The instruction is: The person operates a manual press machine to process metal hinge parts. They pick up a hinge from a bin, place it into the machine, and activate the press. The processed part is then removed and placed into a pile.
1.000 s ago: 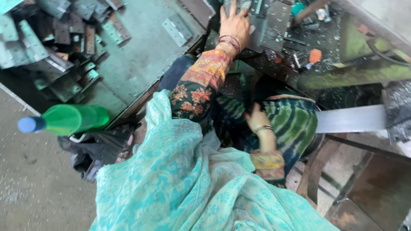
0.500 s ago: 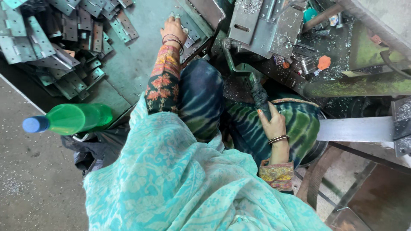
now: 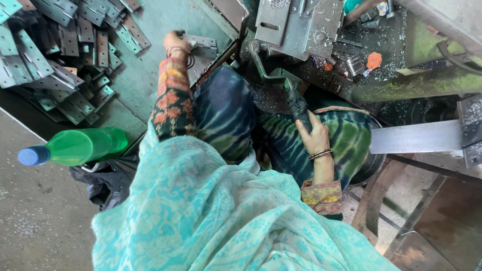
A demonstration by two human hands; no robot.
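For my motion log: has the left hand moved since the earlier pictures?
Yes. The left hand left the grey machine plate and went leftward to the loose metal hinge beside the hinge pile.

1 head-worn cam, looking steeply down from above the seated person's lap, close in. Left hand (image 3: 176,44) reaches up-frame twd a tray of metal hinges (image 3: 75,60); right hand (image 3: 312,131) on knee; machine (image 3: 301,25) at top.

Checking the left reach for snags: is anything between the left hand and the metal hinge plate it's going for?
Nothing visible. The left hand is already at the edge of the hinge plate on the green table; the hinge pile lies off to the side.
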